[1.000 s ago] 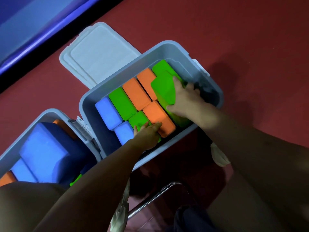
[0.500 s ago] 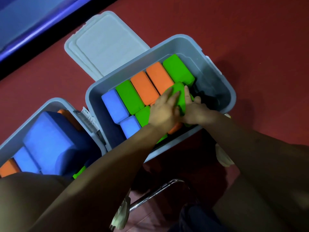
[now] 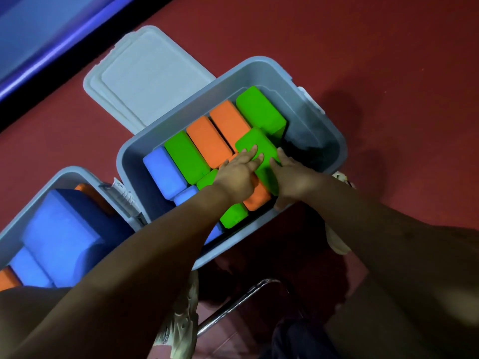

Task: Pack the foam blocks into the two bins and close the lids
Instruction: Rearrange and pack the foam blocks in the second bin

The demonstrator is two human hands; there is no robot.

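Left bin: a grey, smooth plastic bin with rounded corners (image 3: pixel 85 174), cut off by the picture's left edge; it holds a large matte blue foam block (image 3: pixel 59 239), smaller blue blocks, and orange blocks at its edges.
Lid: a flat pale grey plastic lid with a raised panel (image 3: pixel 147 79) lies open on the red floor (image 3: pixel 388 60), behind the right bin.
Right bin: a grey rectangular plastic bin (image 3: pixel 334 136), lid off, holds a back row of brick-shaped foam blocks: blue (image 3: pixel 163 169), green (image 3: pixel 185 156), two orange, green.
Left hand (image 3: pixel 237 174): open, fingers flat on the upper green foam block (image 3: pixel 259 143).
Right hand (image 3: pixel 293 177): open, pressed against that same block's right side.
Gap: the bin's right end shows dark, bare bottom.
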